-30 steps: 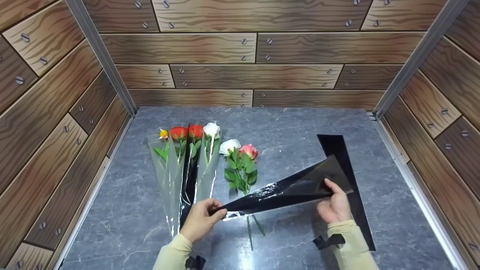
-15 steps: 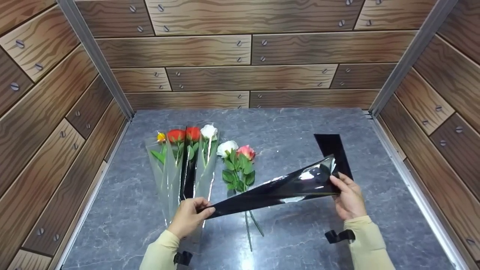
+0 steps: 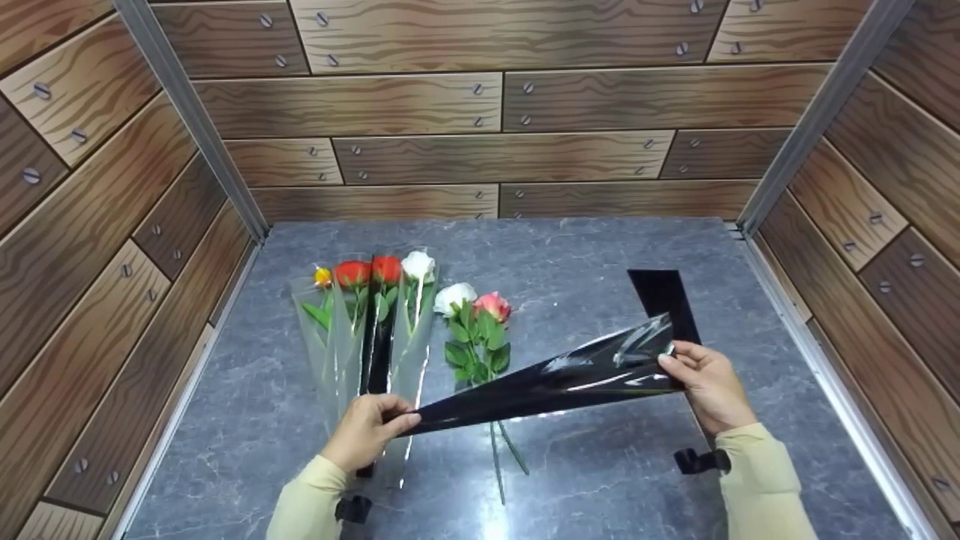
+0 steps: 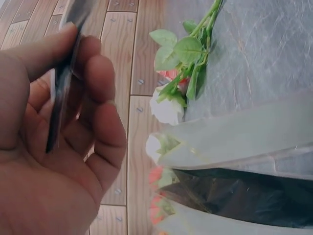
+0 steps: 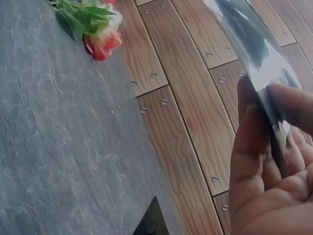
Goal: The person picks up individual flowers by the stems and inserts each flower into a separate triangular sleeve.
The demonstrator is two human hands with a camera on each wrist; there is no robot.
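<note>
Over desk (image 3: 600, 480), pinches black sleeve (image 3: 540, 385) in left grip (image 3: 367, 429) and right grip (image 3: 712, 390), with four flowers (image 3: 386, 268) sleeved, two bare roses (image 3: 493, 307) seemingly remaining.

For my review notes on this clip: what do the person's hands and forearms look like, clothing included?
The left hand and right hand are ungloved. A plain, pale-yellow left sleeve and matching right sleeve reach the wrists, no print visible. A small black strap-like piece juts inward at the left wrist, a similar black piece at the right.
</note>
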